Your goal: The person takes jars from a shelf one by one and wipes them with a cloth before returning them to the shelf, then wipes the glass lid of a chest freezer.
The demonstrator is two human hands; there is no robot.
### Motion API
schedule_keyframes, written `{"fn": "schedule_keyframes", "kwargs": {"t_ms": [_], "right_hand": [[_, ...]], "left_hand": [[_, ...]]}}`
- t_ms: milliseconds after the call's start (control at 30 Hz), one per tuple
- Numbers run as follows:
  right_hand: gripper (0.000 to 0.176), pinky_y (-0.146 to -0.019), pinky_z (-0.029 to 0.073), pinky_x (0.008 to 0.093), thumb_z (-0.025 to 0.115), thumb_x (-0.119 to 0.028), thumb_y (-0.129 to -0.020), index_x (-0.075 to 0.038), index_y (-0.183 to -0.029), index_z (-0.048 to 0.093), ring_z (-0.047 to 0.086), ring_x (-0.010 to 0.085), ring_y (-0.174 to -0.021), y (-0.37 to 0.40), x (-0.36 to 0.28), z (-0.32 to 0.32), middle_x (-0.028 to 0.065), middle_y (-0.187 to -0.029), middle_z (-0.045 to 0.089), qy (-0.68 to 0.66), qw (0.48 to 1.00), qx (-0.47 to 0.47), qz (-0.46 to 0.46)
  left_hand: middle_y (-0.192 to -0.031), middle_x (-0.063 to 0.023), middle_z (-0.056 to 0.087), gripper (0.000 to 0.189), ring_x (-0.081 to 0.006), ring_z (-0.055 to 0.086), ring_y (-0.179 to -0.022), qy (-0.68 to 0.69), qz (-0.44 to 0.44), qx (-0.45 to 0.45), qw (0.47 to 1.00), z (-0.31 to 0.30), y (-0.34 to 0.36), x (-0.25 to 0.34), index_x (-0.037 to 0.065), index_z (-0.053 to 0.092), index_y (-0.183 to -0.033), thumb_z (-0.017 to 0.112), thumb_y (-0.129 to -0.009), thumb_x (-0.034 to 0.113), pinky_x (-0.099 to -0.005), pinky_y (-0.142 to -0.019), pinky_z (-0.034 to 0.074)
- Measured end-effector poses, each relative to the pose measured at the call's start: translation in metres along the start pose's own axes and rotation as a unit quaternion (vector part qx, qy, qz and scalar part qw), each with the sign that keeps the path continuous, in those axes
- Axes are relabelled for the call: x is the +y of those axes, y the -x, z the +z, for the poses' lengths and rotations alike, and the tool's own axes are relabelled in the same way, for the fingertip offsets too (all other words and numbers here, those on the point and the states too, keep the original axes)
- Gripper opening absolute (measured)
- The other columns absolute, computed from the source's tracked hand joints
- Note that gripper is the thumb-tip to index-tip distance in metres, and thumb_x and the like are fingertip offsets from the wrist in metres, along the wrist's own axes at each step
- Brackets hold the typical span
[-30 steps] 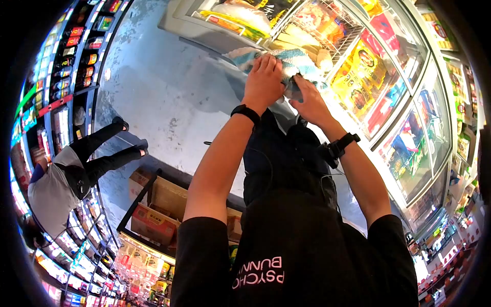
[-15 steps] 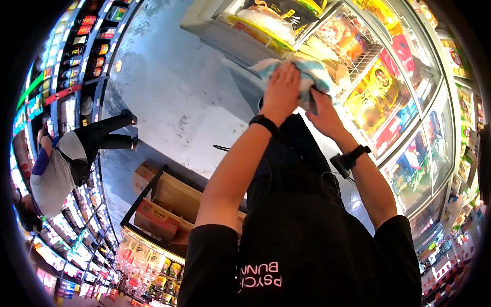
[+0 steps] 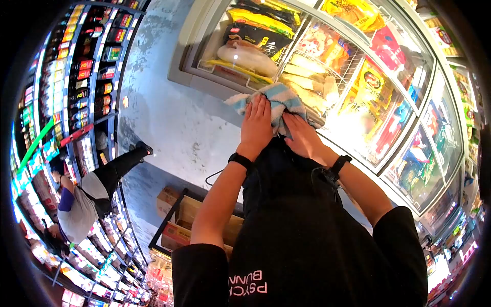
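Observation:
A blue-and-white striped cloth (image 3: 281, 97) lies bunched at the near edge of the chest freezer (image 3: 197, 82). My left hand (image 3: 257, 123) presses on the cloth from above, its fingers close together over the fabric. My right hand (image 3: 303, 134) grips the cloth's near right side, with some fingertips hidden in its folds. Under the freezer's glass, just beyond the cloth, lie pale yellow packs (image 3: 307, 77), a black bag (image 3: 255, 38) and a yellow bag (image 3: 373, 84).
Cardboard boxes (image 3: 176, 235) stand on the floor behind me at lower left. Another person (image 3: 84, 194) stands at the lit shelves (image 3: 76, 77) on the left. A dark cable loop (image 3: 212, 176) shows beside my left forearm. Stocked shelves (image 3: 445, 38) run along the right.
The view has shifted, showing more of the freezer. My hands and the cloth sit lower and a little left in the picture, and my hands remain on the cloth.

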State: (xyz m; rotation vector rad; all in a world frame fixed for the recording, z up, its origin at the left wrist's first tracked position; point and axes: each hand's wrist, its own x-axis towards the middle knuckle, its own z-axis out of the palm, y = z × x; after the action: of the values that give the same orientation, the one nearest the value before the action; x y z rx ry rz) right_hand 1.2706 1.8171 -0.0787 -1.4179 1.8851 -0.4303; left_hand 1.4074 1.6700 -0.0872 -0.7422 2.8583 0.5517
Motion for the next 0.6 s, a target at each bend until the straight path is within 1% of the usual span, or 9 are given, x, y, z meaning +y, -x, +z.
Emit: {"fn": "schedule_keyframes", "kwargs": {"t_ms": [100,167,300,367,433,467,500,567,600], "right_hand": [[0.079,-0.115,0.035,0.0452,0.068,-0.016,-0.082,0.003,-0.15,0.032,0.04,0.0395,-0.139,-0.015,-0.008,0.003,0.0222,-0.151,0.042,-0.016,1.0,0.007,-0.004],[0.08,-0.116,0.034,0.0444,0.067,-0.017,-0.082,0.002,-0.151,0.031,0.039,0.0399,-0.14,-0.032,-0.02,-0.001,0.0217,-0.152,0.041,-0.019,1.0,0.006,-0.007],[0.082,-0.117,0.033,0.0452,0.066,-0.018,-0.082,0.0,-0.153,0.028,0.038,0.0387,-0.141,-0.1,-0.057,0.002,0.0207,-0.153,0.04,-0.007,1.0,0.0,0.01],[0.082,-0.118,0.032,0.047,0.065,-0.019,-0.083,0.001,-0.154,0.028,0.036,0.0381,-0.143,-0.136,-0.071,0.003,0.0202,-0.154,0.039,0.006,1.0,0.004,-0.016],[0.082,-0.118,0.03,0.0479,0.064,-0.02,-0.084,0.001,-0.153,0.028,0.033,0.038,-0.145,-0.173,-0.092,0.009,0.0198,-0.155,0.038,0.008,1.0,-0.016,0.009],[0.081,-0.118,0.03,0.0482,0.065,-0.021,-0.083,0.002,-0.153,0.029,0.032,0.0384,-0.146,-0.187,-0.101,0.015,0.0199,-0.156,0.037,0.0,1.0,0.019,0.013],[0.081,-0.118,0.029,0.0485,0.065,-0.021,-0.083,0.002,-0.153,0.029,0.031,0.0388,-0.146,-0.205,-0.114,0.016,0.0201,-0.156,0.036,0.003,0.999,0.046,0.014],[0.083,-0.119,0.028,0.0486,0.067,-0.021,-0.082,0.003,-0.153,0.029,0.031,0.0402,-0.146,-0.215,-0.124,0.017,0.0221,-0.157,0.035,-0.008,0.998,0.03,0.046],[0.083,-0.119,0.028,0.0488,0.068,-0.021,-0.083,0.003,-0.152,0.03,0.03,0.0404,-0.146,-0.221,-0.133,0.018,0.0231,-0.157,0.034,-0.006,0.997,0.054,0.051]], "left_hand": [[-0.158,-0.0154,0.037,0.07,-0.0289,0.028,-0.151,0.007,0.015,-0.002,1.0,-0.011,-0.014,-0.019,-0.003,0.041,-0.147,0.062,-0.082,0.012,-0.0446,-0.123,0.022],[-0.16,-0.015,0.035,0.072,-0.0287,0.027,-0.151,0.03,-0.026,-0.002,0.999,-0.024,-0.021,-0.04,-0.002,0.039,-0.149,0.06,-0.081,0.012,-0.0444,-0.123,0.022],[-0.161,-0.0156,0.032,0.078,-0.0287,0.026,-0.152,0.02,-0.037,0.004,0.999,-0.047,-0.04,-0.11,-0.002,0.035,-0.151,0.061,-0.08,0.015,-0.0436,-0.124,0.021],[-0.161,-0.0161,0.032,0.079,-0.029,0.027,-0.151,0.021,-0.032,0.015,0.999,-0.053,-0.052,-0.143,-0.002,0.034,-0.152,0.061,-0.079,0.015,-0.0431,-0.124,0.021],[-0.161,-0.0165,0.032,0.08,-0.0299,0.028,-0.151,0.014,-0.027,0.036,0.999,-0.064,-0.066,-0.18,-0.002,0.035,-0.152,0.061,-0.079,0.015,-0.0433,-0.124,0.022],[-0.161,-0.0164,0.033,0.079,-0.0313,0.029,-0.15,0.016,-0.017,0.044,0.999,-0.07,-0.073,-0.197,-0.002,0.036,-0.151,0.062,-0.079,0.015,-0.0434,-0.122,0.026],[-0.161,-0.0164,0.033,0.079,-0.0313,0.029,-0.15,0.032,-0.019,0.05,0.998,-0.076,-0.08,-0.212,-0.002,0.036,-0.151,0.062,-0.079,0.015,-0.0434,-0.122,0.026],[-0.16,-0.0159,0.035,0.077,-0.0323,0.029,-0.15,0.077,0.02,0.039,0.996,-0.085,-0.089,-0.227,-0.003,0.037,-0.15,0.063,-0.079,0.014,-0.0438,-0.119,0.031],[-0.159,-0.0154,0.036,0.074,-0.0324,0.029,-0.15,0.092,0.053,0.061,0.993,-0.083,-0.09,-0.24,-0.003,0.04,-0.148,0.063,-0.079,0.012,-0.0448,-0.116,0.034]]}}
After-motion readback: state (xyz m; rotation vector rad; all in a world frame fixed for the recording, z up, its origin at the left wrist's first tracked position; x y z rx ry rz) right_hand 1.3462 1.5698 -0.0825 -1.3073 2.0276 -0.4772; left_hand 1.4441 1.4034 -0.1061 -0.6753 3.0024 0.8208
